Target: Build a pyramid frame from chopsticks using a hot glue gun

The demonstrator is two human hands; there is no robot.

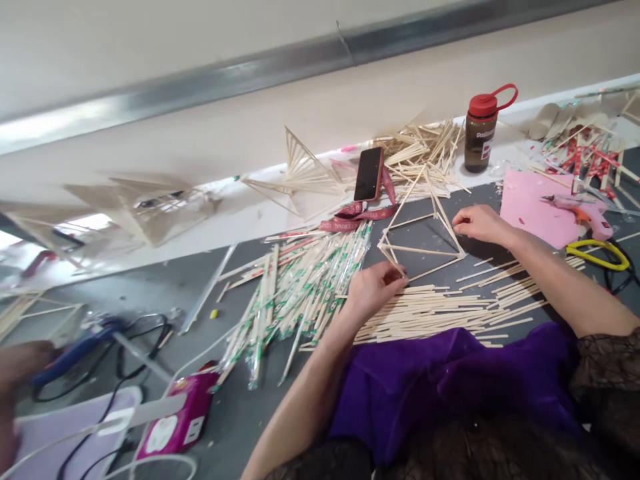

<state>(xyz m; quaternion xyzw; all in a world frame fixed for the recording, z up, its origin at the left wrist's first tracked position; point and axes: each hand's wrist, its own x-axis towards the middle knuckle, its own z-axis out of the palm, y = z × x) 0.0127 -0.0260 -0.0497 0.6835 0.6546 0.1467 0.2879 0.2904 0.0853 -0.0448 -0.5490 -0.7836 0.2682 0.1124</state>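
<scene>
A pyramid-like frame of glued wooden chopsticks [425, 251] stands on the grey table in front of me. At its near left corner, my left hand [375, 288] has thumb and fingers closed on a stick. My right hand [481, 224] is at the right side, its bent fingertips pinched at a slanting stick. Many loose chopsticks [425, 308] lie in rows between the frame and my body. Left of my left hand spreads a pile of chopsticks in clear and green wrappers [305, 287].
Behind the frame are a phone [369, 175] on a red lanyard, a chopstick heap [420, 150] and a red-lidded bottle [481, 137]. At right, a pink glue gun [590, 212] lies on a pink sheet [533, 207]. A co-worker's hand [23, 367] is by a blue glue gun [83, 347].
</scene>
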